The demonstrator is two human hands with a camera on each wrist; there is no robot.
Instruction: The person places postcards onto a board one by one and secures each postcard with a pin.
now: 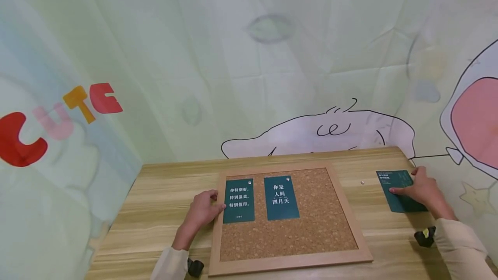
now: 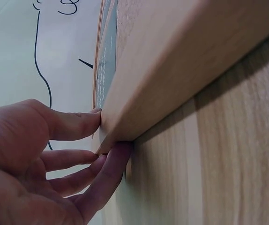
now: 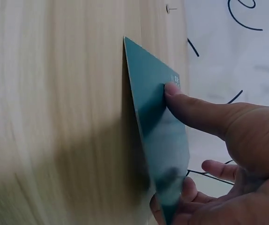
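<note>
A wood-framed corkboard (image 1: 319, 232) lies on the table. My left hand (image 1: 200, 208) holds its left side, thumb on the face of the frame (image 2: 153, 79) and fingers against the outer edge. Two dark green cards with white Chinese writing, a left card (image 1: 238, 211) and a second card (image 1: 281, 211), are on the cork, each with a pin at its top right corner. By the table's right edge, my right hand (image 1: 426, 191) grips another green card (image 1: 400, 202). Its thumb lies on the printed face, fingers at the far edge; the card (image 3: 153, 112) tilts off the wood.
A loose thumbtack (image 1: 362, 182) lies on the wooden table (image 1: 159, 202) between the corkboard and the held card. Behind the table hangs a pale green printed backdrop (image 1: 218, 77) with cartoon drawings. Each wrist wears a small black camera.
</note>
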